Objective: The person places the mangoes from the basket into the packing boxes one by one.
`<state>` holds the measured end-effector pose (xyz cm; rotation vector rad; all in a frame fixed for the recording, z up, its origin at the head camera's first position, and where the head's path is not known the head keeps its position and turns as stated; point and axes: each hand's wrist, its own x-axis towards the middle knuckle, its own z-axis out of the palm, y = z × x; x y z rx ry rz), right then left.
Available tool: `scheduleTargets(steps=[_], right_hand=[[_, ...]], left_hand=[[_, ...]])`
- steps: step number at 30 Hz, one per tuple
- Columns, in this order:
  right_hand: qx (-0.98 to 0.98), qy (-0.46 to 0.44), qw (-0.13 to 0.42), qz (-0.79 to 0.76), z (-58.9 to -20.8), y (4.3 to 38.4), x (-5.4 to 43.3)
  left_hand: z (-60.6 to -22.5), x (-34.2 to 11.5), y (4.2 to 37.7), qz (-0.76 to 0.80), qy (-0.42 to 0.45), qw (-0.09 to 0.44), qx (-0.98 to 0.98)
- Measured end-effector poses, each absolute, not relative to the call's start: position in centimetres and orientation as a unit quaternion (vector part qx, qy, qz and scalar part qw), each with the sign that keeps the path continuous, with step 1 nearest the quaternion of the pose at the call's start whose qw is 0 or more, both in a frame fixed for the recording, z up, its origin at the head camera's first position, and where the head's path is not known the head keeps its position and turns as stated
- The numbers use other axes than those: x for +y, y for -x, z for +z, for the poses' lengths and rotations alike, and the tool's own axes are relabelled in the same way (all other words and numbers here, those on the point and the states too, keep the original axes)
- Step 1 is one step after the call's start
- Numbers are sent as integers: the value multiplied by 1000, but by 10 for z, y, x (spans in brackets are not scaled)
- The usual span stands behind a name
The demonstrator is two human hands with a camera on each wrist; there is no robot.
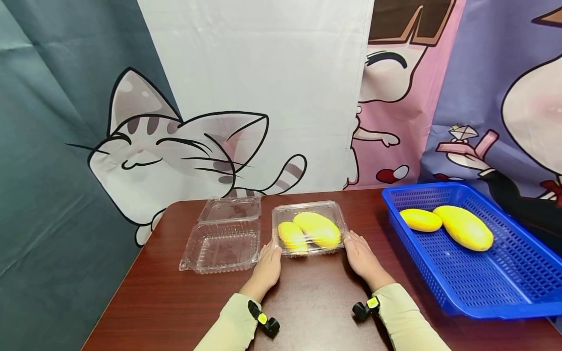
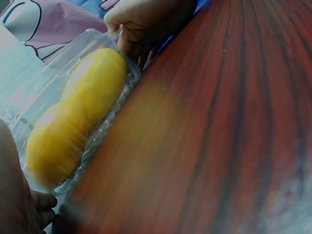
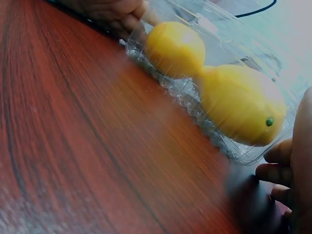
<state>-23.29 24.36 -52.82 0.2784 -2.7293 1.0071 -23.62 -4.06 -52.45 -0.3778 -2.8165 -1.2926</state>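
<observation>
A closed clear box (image 1: 284, 215) lies flat, two yellow fruits (image 1: 317, 229) touching inside.

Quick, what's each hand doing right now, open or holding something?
Left hand: holding the left side of the closed clear container.
Right hand: holding the right side of the same container.

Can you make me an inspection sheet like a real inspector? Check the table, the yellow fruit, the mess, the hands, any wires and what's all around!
Surface: dark red-brown wood-grain table, shiny in places.
Job's things: closed clamshell box, clear plastic, with two yellow oval fruits inside; blue basket on the right with two more yellow fruits.
Clutter: nothing seen, unless you count the empty open clamshell on the left.
Hands: left hand and right hand hold opposite sides of the closed box.
Cables: nothing seen.
Surroundings: cloth backdrop with a smiling cartoon cat.
</observation>
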Motion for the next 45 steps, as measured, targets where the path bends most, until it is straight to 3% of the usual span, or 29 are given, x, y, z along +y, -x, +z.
scheduleTargets(steps=[16,30,36,45], right_hand=[[-923,-89,128,352,-531,237,244],[-910,-9,134,392,-527,237,245],[-908,-17,144,392,-529,239,246],[-906,-23,154,393,-531,240,247]], left_hand=[[-529,-42,239,-444,139,49,-884],[-532,-44,241,-443,164,67,-879],[-533,-41,242,-476,117,63,-869],[-534,-37,243,-520,59,118,-844]])
